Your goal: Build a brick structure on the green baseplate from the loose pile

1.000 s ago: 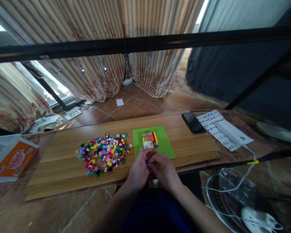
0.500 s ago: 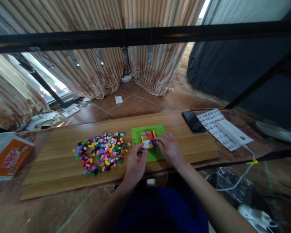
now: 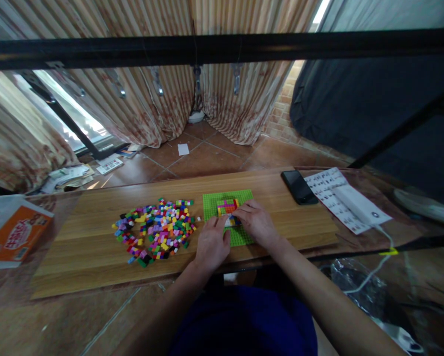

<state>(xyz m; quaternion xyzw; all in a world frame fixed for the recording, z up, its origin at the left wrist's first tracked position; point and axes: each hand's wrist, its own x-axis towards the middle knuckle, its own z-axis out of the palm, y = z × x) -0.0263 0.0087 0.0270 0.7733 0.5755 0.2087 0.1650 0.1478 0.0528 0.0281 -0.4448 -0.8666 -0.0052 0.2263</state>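
A green baseplate (image 3: 213,203) lies on the wooden board (image 3: 81,242), with a small patch of coloured bricks (image 3: 227,205) built on it. My right hand (image 3: 254,222) rests on the plate, its fingertips pressed down on the near edge of that patch. My left hand (image 3: 212,243) lies on the plate's near left corner, fingers curled down against it. A heap of loose coloured bricks (image 3: 155,230) spreads to the left of the plate. What my right fingertips pinch is hidden.
A black phone (image 3: 299,187) and a printed sheet (image 3: 324,190) under a white box (image 3: 359,205) with a cable lie at the right. An orange box (image 3: 14,238) sits at the far left. A black bar (image 3: 222,47) crosses overhead.
Both hands moved from the board's near edge, where they were together, forward onto the green plate. The right hand has gone to the brick patch; the left hand now rests on the plate's corner.
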